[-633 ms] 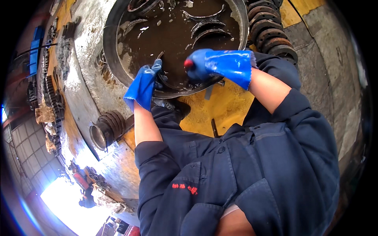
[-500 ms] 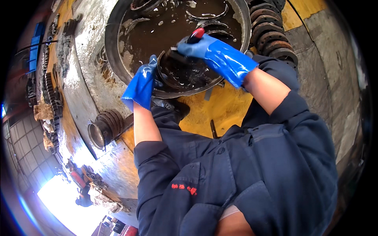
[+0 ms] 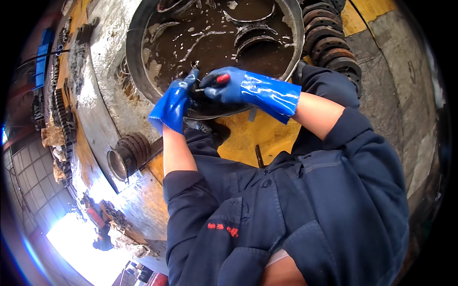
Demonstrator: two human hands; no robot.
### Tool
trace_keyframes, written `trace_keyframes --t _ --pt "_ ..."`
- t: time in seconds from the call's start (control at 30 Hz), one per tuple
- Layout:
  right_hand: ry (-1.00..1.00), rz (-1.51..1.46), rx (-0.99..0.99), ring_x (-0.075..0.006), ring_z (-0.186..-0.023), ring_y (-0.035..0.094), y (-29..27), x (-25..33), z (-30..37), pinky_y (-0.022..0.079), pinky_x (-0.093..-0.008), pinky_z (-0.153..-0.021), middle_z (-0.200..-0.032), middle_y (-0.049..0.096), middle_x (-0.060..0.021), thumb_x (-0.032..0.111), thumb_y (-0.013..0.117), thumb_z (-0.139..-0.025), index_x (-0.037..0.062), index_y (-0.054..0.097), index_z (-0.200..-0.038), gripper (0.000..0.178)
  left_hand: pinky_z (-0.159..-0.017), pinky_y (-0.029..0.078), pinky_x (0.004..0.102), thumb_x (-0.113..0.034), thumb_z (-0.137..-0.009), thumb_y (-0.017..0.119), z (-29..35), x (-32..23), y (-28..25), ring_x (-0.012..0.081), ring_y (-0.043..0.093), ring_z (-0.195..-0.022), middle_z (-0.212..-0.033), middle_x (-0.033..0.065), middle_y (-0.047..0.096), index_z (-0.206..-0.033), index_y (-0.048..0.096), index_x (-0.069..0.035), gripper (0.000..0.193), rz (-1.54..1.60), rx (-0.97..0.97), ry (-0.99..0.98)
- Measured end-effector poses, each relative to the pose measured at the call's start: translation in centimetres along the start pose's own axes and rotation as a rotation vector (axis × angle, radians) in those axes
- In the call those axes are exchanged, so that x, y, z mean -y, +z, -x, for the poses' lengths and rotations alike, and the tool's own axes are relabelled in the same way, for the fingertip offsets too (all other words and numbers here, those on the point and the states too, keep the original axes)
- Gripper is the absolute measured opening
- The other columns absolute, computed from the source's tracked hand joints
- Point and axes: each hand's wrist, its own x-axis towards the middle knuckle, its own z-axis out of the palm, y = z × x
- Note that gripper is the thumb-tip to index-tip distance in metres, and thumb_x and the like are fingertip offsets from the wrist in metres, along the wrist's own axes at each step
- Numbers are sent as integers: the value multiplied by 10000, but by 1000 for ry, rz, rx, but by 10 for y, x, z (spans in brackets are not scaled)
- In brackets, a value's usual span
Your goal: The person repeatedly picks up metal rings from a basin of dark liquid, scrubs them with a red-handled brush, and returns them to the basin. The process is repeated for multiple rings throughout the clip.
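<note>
Both my hands wear blue rubber gloves and meet at the near rim of a large round basin (image 3: 136, 62) filled with dark, dirty liquid. My left hand (image 3: 174, 102) grips a dark round metal part (image 3: 210, 108) that rests on the rim. My right hand (image 3: 243, 88) is closed around a thin tool with a red end (image 3: 222, 78), whose tip touches the part next to my left fingers. Much of the part is hidden by the gloves.
Curved metal shoes (image 3: 255, 35) lie in the liquid at the far side. A stack of rusty discs (image 3: 329, 43) stands at the upper right. A ribbed metal cylinder (image 3: 126, 155) lies at the left by my elbow. A small dark rod (image 3: 258, 155) lies on the yellow floor (image 3: 241, 138).
My right hand lifted over the basin, then came down and left to meet my left hand at the part. My left hand stayed almost in place.
</note>
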Motion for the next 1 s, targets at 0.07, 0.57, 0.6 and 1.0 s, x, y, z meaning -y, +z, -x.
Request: trace_keyframes --t 0.07,0.57,0.6,1.0 --pt "-91 147 91 -304 -1142 758 -1 -8 6 591 -410 -1021 -1215 792 -150 255 738 -996 170 779 -1306 324 -721 447 374 -522 -996 749 -3 5 2 224 559 -741 -871 105 697 -1070 762 -2 526 -122 -31 75" --pt "13 -515 -131 -124 -888 642 -31 11 27 538 -339 -756 -991 755 -46 525 703 -1001 26 778 -1171 532 -750 574 428 -427 -1012 693 22 -15 3 306 743 -787 -894 220 767 -968 746 54 486 -300 -495 259" --pt "71 -294 -136 -150 -926 657 -30 17 30 536 -349 -766 -1033 763 -64 560 715 -990 28 772 -1183 569 -729 571 408 -417 -1018 696 36 -22 5 274 726 -761 -868 198 758 -961 738 47 469 -190 -489 259" --pt "85 70 -559 -348 -1010 775 -20 -20 -32 603 -422 -938 -1027 808 -145 445 720 -989 130 792 -1114 347 -453 372 329 -409 -1032 654 22 7 -37 172 554 -467 -719 125 757 -937 745 -5 425 -83 -385 118"
